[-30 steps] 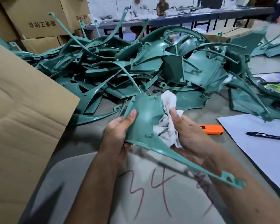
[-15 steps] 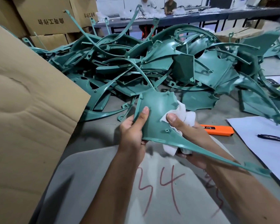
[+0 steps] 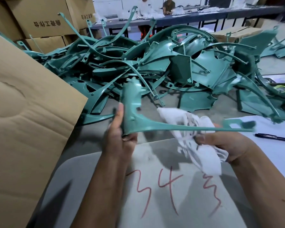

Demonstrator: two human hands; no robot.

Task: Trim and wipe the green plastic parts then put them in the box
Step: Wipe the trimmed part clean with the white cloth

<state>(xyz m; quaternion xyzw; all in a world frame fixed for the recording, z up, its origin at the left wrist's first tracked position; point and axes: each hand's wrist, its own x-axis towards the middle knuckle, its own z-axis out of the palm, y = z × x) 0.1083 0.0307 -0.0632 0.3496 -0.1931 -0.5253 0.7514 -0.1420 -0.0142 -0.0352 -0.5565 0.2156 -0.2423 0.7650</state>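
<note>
Between both hands, wiping looks underway: left hand (image 3: 120, 139) grips the green part (image 3: 135, 119) above the worktop (image 3: 155, 203); right hand (image 3: 220, 145) clutches the cloth (image 3: 196, 139). Beyond, the pile (image 3: 155, 66) awaits; nothing visibly boxed.

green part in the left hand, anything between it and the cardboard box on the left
Nothing visible does. The left hand holds the green part just right of the cardboard box, with only bare table between them. The right hand grips the white cloth.
</note>
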